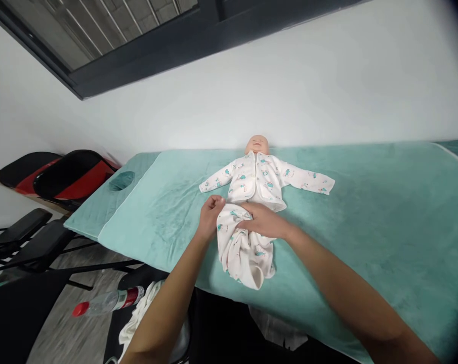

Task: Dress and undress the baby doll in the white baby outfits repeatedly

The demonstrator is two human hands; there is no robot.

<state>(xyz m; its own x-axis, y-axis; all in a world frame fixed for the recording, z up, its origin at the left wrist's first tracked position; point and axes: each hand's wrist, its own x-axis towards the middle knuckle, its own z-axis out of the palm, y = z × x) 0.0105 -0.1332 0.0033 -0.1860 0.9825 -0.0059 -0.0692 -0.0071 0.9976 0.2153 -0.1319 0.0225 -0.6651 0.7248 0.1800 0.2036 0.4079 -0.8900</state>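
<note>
A baby doll (257, 144) lies on its back on the teal-covered table, its head toward the wall. It wears a white printed jacket (247, 177) with both sleeves spread out sideways. Below the jacket, matching baby pants (244, 253) are bunched over the doll's lower part, with the leg ends toward me. My left hand (211, 215) pinches the pants' upper left edge between thumb and fingers. Across the waist of the pants, my right hand (262, 220) grips the cloth, the thumb on top and the fingers partly hidden. The doll's legs are hidden.
The teal table cover (384, 217) stretches to both sides, with a face hole (121, 181) at the left end. Black and red folding chairs (75, 174) stand at left. A clear bottle (107, 302) with a red cap and a white cloth (141, 311) lie near my left forearm.
</note>
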